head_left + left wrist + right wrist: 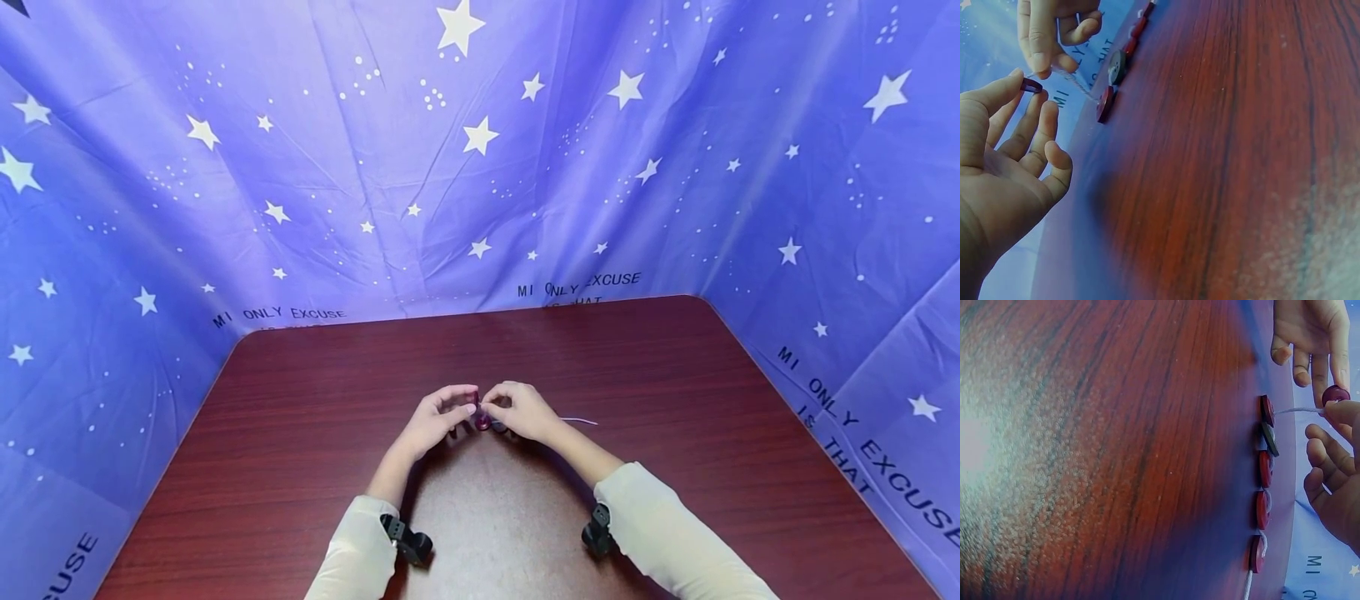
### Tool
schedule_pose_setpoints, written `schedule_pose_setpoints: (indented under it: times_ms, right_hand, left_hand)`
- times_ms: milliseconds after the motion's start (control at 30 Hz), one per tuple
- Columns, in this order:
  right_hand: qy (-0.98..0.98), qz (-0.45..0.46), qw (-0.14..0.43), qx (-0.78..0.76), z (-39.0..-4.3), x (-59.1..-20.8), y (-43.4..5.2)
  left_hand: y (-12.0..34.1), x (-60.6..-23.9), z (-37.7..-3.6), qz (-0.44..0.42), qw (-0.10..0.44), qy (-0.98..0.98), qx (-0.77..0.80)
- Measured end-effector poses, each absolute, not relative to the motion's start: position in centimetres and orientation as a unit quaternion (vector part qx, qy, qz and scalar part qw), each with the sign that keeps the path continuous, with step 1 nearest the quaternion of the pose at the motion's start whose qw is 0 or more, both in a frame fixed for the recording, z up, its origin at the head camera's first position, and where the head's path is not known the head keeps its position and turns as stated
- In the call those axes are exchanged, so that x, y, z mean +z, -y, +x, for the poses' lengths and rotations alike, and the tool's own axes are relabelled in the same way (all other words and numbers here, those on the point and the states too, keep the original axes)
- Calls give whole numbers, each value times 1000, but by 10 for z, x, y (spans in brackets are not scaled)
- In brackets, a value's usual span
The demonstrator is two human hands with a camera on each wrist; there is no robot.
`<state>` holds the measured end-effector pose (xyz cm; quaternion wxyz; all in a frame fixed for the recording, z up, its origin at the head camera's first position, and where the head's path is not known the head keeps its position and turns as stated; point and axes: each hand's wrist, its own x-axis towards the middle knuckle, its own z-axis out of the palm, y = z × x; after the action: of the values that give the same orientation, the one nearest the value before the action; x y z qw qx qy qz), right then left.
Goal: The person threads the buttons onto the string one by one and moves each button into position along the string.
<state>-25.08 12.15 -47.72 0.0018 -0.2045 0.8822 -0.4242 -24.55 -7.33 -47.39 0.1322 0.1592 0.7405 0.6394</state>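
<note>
Both hands meet over the middle of the dark wooden table. My left hand pinches a small dark red button between thumb and forefinger, its other fingers spread. My right hand pinches the end of a thin white string right beside that button. The string runs down to a row of several threaded buttons lying on the table, mostly red, one dark grey-green. Its loose tail trails out to the right.
Blue fabric with white stars walls in the table at the back and on both sides. Black wrist cameras sit on both cream sleeves. Bare wood lies around the hands.
</note>
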Motion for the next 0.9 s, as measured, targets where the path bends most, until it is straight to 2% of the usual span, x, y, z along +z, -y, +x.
schedule_pose_setpoints:
  times_ms: [333,900]
  right_hand:
    - [-885,-204,5,-419,-251,-479,-121]
    - [-884,-214,4,-415,-249,-476,-123]
  left_hand:
    - [72,-472,-243,166,137,-753,621]
    - [70,-470,-239,186,113,-764,607]
